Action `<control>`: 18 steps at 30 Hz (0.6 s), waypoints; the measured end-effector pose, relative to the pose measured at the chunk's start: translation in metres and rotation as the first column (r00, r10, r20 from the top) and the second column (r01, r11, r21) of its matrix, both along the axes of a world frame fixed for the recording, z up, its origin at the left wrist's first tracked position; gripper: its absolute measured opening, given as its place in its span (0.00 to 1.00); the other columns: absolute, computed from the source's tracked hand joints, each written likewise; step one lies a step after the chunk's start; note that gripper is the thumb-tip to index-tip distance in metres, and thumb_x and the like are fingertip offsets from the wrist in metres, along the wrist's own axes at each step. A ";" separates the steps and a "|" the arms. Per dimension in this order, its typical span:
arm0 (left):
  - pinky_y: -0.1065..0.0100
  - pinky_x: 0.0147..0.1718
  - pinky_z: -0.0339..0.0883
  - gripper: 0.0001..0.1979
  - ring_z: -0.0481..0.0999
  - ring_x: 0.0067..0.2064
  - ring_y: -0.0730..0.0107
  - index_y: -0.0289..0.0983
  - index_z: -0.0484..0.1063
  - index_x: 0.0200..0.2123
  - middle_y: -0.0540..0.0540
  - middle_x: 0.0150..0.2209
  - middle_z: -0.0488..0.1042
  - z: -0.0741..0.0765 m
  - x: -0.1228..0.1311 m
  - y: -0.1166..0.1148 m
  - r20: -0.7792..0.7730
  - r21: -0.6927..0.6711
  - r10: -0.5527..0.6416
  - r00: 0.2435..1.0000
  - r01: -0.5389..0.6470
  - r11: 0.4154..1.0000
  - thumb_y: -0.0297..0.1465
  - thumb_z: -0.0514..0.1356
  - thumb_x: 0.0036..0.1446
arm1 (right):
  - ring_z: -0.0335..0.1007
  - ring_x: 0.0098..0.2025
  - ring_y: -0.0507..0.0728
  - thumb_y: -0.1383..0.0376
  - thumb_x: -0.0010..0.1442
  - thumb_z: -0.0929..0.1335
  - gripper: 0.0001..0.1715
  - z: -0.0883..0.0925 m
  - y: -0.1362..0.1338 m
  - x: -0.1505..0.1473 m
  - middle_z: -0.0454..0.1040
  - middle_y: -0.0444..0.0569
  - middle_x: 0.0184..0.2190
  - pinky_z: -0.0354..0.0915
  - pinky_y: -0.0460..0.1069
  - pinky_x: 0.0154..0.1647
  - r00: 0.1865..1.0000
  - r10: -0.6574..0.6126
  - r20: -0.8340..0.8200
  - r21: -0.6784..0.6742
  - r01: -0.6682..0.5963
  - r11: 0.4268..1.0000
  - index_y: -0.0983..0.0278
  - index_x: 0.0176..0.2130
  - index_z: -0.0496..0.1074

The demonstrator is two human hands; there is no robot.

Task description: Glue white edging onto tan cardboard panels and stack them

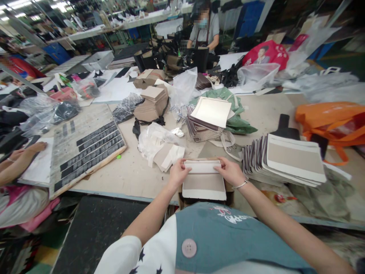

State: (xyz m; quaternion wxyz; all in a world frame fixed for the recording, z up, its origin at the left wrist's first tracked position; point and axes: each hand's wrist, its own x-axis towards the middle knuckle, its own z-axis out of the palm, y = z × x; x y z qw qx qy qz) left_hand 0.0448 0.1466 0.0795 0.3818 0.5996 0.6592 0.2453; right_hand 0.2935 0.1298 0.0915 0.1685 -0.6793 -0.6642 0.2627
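Note:
A flat beige panel with white borders (203, 182) lies in front of my body at the table's near edge. Along its far side runs a white strip (203, 166). My left hand (178, 174) pinches the far left corner, thumb on top of the strip. At the far right corner my right hand (232, 174) grips in the same way, thumb over the strip's end. What the fingers do underneath is hidden. To the right of my right hand stands a fanned stack of similar panels (293, 158). Beige and white pieces (168, 156) lie beyond my left hand.
Another stack of panels (211, 112) stands further back. On the left is a board with black strips (94, 146), beside a co-worker's arm (23, 160). An orange bag (330, 121) lies at right. Across the table, a masked person (203, 32) works among black bags.

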 end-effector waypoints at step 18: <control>0.67 0.36 0.62 0.27 0.73 0.36 0.65 0.39 0.56 0.56 0.50 0.32 0.73 -0.005 0.014 0.004 -0.381 0.053 -0.100 0.919 0.129 0.990 0.33 0.58 0.54 | 0.69 0.34 0.57 0.55 0.57 0.64 0.26 -0.004 0.007 -0.008 0.74 0.45 0.33 0.57 0.48 0.29 0.946 -0.047 0.319 -0.076 0.075 0.994 0.59 0.54 0.63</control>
